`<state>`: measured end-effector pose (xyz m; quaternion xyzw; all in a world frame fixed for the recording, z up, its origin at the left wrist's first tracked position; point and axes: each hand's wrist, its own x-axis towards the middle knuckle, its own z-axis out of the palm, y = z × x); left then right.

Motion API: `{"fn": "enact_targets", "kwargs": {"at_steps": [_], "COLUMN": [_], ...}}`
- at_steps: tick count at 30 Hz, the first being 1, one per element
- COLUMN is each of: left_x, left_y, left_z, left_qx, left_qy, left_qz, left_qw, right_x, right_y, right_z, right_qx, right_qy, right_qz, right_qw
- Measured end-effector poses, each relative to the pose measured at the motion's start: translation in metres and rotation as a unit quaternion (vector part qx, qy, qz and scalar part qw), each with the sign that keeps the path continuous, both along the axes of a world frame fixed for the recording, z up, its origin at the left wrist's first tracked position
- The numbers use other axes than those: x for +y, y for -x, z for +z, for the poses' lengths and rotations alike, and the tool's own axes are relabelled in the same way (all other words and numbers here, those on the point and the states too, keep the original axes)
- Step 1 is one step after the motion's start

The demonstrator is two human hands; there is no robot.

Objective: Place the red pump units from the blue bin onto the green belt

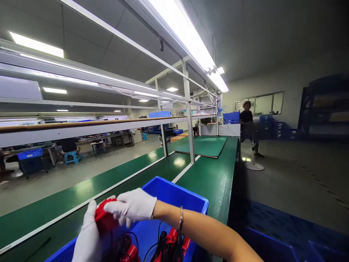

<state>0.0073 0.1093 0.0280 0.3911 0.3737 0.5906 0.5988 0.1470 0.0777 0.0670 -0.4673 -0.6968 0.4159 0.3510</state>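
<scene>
A bare right forearm (pixel 215 231) with a silver bangle (pixel 181 218) lies closest to my camera, crossing in front of the blue bin (pixel 174 193) and blocking part of it. Beyond the bin I see a white metal frame (pixel 190 134) standing on the green desk (pixel 215 193), and farther along, a flat green sheet (pixel 203 147). Low on my right are other blue containers (pixel 267 242); a person (pixel 247 116) stands past the desk's far end. In the bin I make out red pieces (pixel 172 236) among bundled black cables (pixel 122 243). My red part (pixel 105 220) is above the bin's left side, clamped between the white-gloved right hand (pixel 133 205) and the gloved left hand (pixel 88 234).
</scene>
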Motion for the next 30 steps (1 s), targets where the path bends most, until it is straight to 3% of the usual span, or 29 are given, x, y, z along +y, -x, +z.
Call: {"fn": "enact_targets", "kwargs": {"at_steps": [4,6,9,12,14,16,20,24,27,30], "left_x": [0.010,0.011,0.008,0.005,0.002,0.000,-0.006,-0.013,-0.014,-0.012], "left_y": [0.002,0.002,-0.001,-0.004,-0.006,-0.007,-0.006,-0.006,-0.008,-0.011], "left_z": [-0.023,-0.028,-0.026,-0.022,-0.022,-0.023,-0.021,-0.016,-0.011,-0.005], "left_qx": [0.051,0.050,0.043,0.049,0.053,0.049,0.034,0.026,0.017,0.022], "left_qy": [0.140,0.151,0.130,0.118,0.110,0.099,0.092,0.122,0.097,0.048], "left_qz": [0.025,0.019,0.024,0.020,0.003,-0.013,-0.047,-0.057,-0.051,-0.041], "left_qw": [0.989,0.987,0.990,0.992,0.993,0.994,0.994,0.991,0.994,0.998], "right_x": [0.010,0.014,0.019,0.030,0.041,0.056,0.083,0.097,0.108,0.132], "right_y": [-0.004,-0.007,-0.013,-0.029,-0.047,-0.068,-0.096,-0.094,-0.081,-0.071], "right_z": [-0.045,-0.057,-0.060,-0.045,-0.023,0.009,0.097,0.179,0.212,0.222], "right_qx": [-0.032,-0.067,-0.066,-0.074,-0.083,-0.095,-0.143,-0.216,-0.279,-0.335], "right_qy": [0.013,0.010,0.006,-0.026,-0.060,-0.099,-0.178,-0.229,-0.243,-0.243], "right_qz": [0.047,0.034,-0.002,-0.075,-0.144,-0.212,-0.310,-0.375,-0.404,-0.411], "right_qw": [0.998,0.997,0.998,0.994,0.984,0.967,0.923,0.872,0.836,0.812]}}
